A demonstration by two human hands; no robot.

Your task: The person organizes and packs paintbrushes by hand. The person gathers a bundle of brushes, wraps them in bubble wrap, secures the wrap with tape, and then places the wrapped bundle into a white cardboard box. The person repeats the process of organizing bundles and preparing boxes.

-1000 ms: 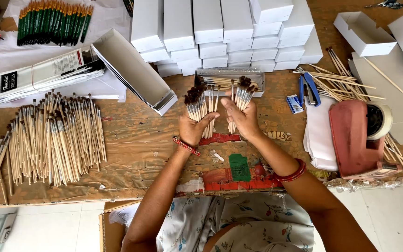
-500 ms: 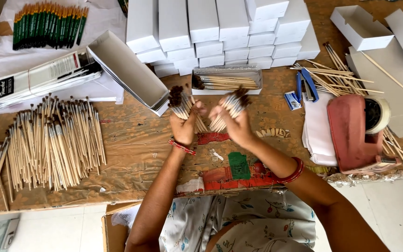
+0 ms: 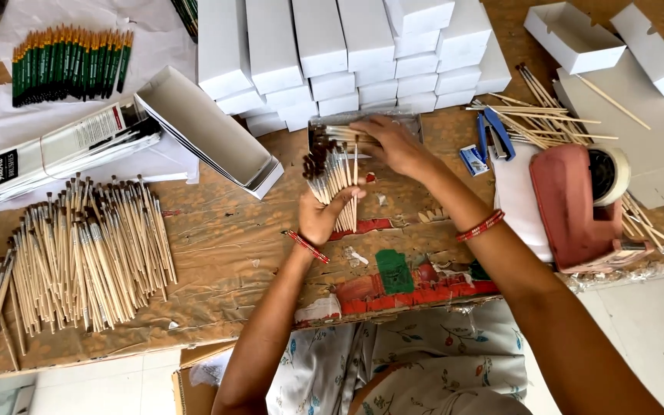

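Left hand [image 3: 320, 219] grips brush bundle [image 3: 333, 177]; right hand [image 3: 393, 144] touches tray [image 3: 413, 123]

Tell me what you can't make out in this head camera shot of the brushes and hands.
- How many brushes the left hand holds in its bundle: they overlap.
- What lies in the clear tray: the right hand covers most of it.
- What the closed white boxes hold.
- The big brush pile: cut off by the left edge.
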